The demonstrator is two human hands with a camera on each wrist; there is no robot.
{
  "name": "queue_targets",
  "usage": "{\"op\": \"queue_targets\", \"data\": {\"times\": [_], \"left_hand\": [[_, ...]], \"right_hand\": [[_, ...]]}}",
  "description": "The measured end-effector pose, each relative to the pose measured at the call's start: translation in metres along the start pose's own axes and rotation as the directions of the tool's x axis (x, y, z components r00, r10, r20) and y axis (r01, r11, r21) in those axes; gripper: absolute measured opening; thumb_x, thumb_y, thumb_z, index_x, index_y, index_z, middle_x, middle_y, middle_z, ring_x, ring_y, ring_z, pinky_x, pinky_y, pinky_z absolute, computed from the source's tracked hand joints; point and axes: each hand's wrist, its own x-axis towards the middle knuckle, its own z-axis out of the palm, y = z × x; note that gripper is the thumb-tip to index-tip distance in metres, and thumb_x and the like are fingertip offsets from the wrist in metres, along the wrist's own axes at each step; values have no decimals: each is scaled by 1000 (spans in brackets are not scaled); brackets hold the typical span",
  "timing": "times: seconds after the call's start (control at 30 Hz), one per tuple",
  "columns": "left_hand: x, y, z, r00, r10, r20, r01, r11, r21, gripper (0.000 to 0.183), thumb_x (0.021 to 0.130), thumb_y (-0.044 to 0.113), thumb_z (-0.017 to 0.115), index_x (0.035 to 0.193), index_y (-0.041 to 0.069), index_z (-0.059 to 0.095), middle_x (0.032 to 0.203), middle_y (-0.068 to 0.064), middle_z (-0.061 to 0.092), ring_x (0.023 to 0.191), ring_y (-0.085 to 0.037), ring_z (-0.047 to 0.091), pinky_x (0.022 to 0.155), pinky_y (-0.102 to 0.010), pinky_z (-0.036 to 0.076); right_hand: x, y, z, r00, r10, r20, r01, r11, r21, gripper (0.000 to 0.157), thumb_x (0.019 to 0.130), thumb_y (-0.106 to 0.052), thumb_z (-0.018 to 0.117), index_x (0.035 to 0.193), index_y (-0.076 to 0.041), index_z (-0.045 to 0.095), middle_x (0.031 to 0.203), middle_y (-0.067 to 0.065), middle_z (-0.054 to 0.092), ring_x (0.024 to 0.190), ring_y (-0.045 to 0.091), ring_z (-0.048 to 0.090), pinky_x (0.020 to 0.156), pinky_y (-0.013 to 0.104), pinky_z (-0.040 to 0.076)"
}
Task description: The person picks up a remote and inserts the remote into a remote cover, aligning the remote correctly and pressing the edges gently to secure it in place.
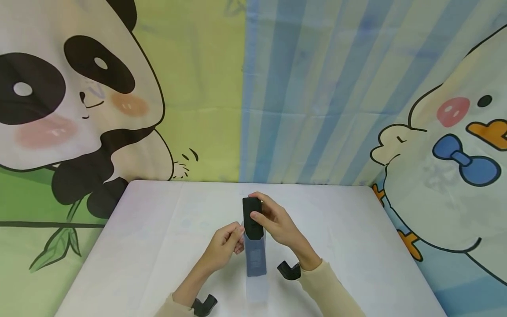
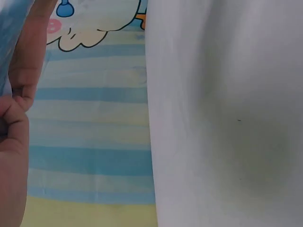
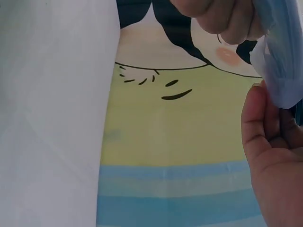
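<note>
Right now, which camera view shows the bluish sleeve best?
The head view: most of the sleeve shows there. The left wrist view shows a strip at the left edge; the right wrist view, part at the right edge.

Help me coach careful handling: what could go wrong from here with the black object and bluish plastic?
The black object could slip, since the right grip holds it mainly by its upper part.

The bluish plastic might crease or tear: it looks thin and soft, and the left grip seems to pinch only its edge.

Either could drop onto the white table, as both appear raised above it.
</note>
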Motion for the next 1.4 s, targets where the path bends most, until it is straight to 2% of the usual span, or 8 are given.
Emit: {"op": "queue_targets", "data": {"times": [0.3,0.47,0.7,0.87,1.0,1.1,1.23,1.4], "left_hand": [[5,11,6,983,-67,-170,66,998,-13,39,110,15,39,76,-1,44,62,-7,39,51,-23,38,49,-27,44],[8,8,5,965,-102,-240,104,995,-5,40,110,18,42,74,1,45,61,-2,38,52,-13,39,48,-29,43],[0,-4,5,978,-13,-206,46,986,157,33,108,13,48,75,10,50,64,-1,47,54,-12,44,46,-27,41],[0,-2,4,971,-48,-236,101,972,214,12,103,16,60,110,9,55,81,1,62,67,-13,60,58,-29,51],[3,0,2,969,-129,-211,173,963,205,67,96,24,72,151,27,33,75,4,59,57,-7,51,53,-23,44],[5,3,1,972,-144,-188,186,956,228,81,93,28,75,156,39,24,59,3,44,46,-7,30,44,-22,30],[6,8,-2,972,-129,-197,169,965,202,82,94,24,74,157,40,25,57,2,38,46,-8,28,43,-23,29],[7,12,-8,966,-117,-229,134,989,63,79,95,15,72,157,34,29,62,0,33,49,-9,29,47,-24,34]], "right_hand": [[0,1,5,1000,18,-3,-18,1000,15,41,99,9,53,139,8,43,100,21,65,77,18,65,64,30,54],[2,3,9,999,-24,-31,23,999,-31,42,98,11,54,139,9,44,97,21,65,77,19,65,62,33,53],[-8,10,11,990,-25,-139,20,999,-39,46,95,14,57,139,9,44,100,24,68,89,24,70,75,34,57],[-14,15,11,985,-11,-173,3,999,-46,48,94,14,58,139,8,45,97,23,70,88,22,68,78,34,54],[-15,17,14,987,-22,-160,7,996,-91,48,93,12,62,139,7,47,88,19,70,78,20,63,70,33,50],[-15,17,16,990,-11,-142,-5,994,-110,50,94,10,62,141,5,46,89,17,69,78,21,61,70,33,49],[-16,18,15,985,52,-164,-68,994,-90,49,98,6,59,144,5,43,108,22,65,94,27,62,83,36,51],[-27,34,13,982,129,-139,-142,986,-91,9,100,3,57,109,2,58,91,17,61,80,31,60,74,31,51]]}}
